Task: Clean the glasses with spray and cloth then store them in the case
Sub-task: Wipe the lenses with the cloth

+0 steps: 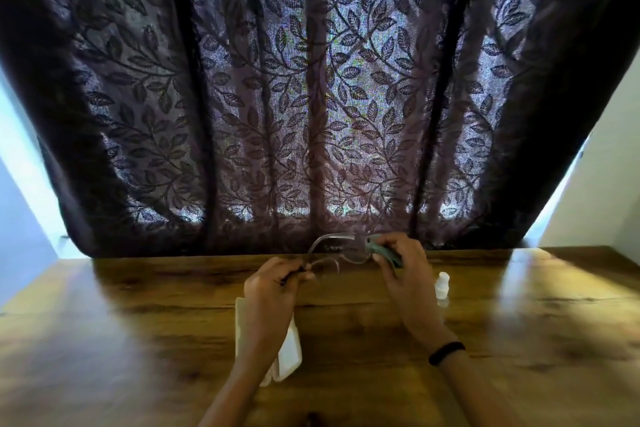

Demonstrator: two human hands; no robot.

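Observation:
Clear-framed glasses (334, 248) are held up above the far part of the wooden table (138, 340). My left hand (273, 288) pinches the left temple arm. My right hand (403, 270) presses a grey-green cloth (384, 251) over the right lens. A small white spray bottle (442, 286) stands on the table just right of my right hand. A white glasses case (289, 350) lies on the table below my left wrist, partly hidden by my forearm.
A dark leaf-patterned curtain (311, 97) hangs behind the table's far edge. Pale walls show at both sides. A black band (446, 352) circles my right wrist.

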